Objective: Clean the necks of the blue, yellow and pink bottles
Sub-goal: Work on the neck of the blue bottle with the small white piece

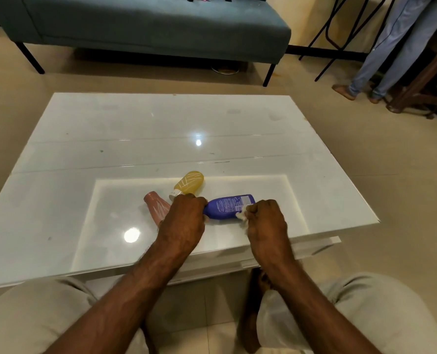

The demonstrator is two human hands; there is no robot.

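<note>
Head view shows the work centred on the blue bottle (228, 206), which lies on its side on the white table (84, 139), right of the frame's centre. The left hand (184, 218) is curled round the bottle's narrower left end, so the neck is covered and I cannot tell how clean it is. The right hand (265, 218) is closed in a loose fist, pinching a white wad (241, 215) of tissue or cloth against the bottle's wider right end.

The yellow bottle (189, 183) lies just above the left hand, its pale cap end pointing to the lower left and close to the knuckles. The pink bottle (157, 206) lies to the left of that hand, with its lower end hidden behind it. Neither is held.

My reading is that the task is at an early stage: the blue bottle is being handled, its neck is not visibly wiped, and the yellow and pink necks are yet to be done.
</note>
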